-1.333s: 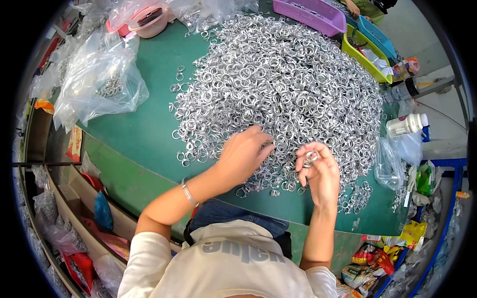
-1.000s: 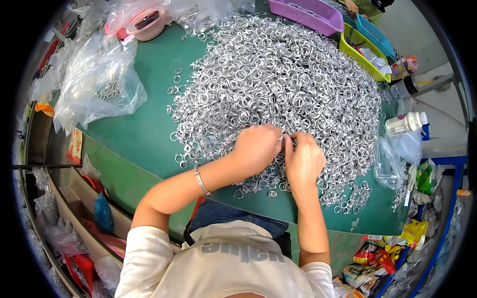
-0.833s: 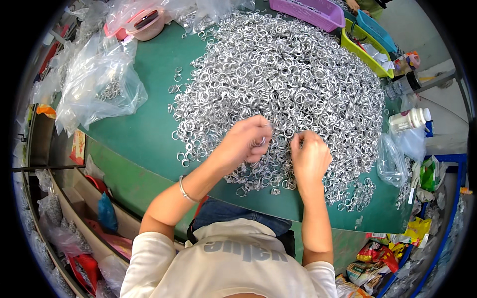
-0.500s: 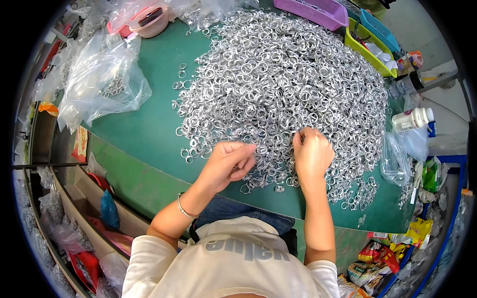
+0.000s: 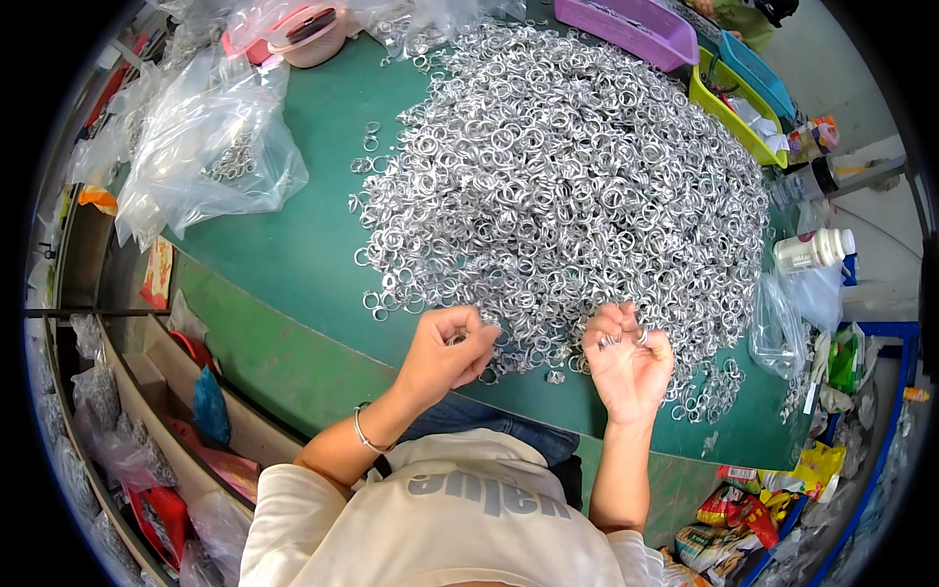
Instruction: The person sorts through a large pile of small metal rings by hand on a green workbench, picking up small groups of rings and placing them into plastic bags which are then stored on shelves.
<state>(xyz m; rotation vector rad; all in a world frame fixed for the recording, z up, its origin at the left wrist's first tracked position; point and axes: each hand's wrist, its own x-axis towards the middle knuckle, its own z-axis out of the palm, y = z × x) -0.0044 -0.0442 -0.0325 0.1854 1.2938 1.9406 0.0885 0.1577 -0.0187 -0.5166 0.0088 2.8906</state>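
A broad heap of silver-coloured metal rings (image 5: 567,176) covers much of the green tabletop (image 5: 313,245) before me. At its near edge, my left hand (image 5: 448,350) is closed, with bits of ring showing at the curled fingers. My right hand (image 5: 629,367) is turned palm up to the right of it, its fingers bent over a few rings (image 5: 611,340). How many rings either hand holds is hidden by the fingers. A few loose rings (image 5: 375,301) lie apart at the heap's left side.
Clear plastic bags (image 5: 210,157), one with rings inside, lie at the left. Beyond are a pink basket (image 5: 311,44), a purple tray (image 5: 626,31) and a yellow-green tray (image 5: 734,108). A white bottle (image 5: 814,250) is at right. Shelving (image 5: 284,421) stands lower left.
My right hand has drawn back from the heap toward me and turned palm up, showing rings at its fingers. My left hand has moved slightly nearer to me and stays closed.
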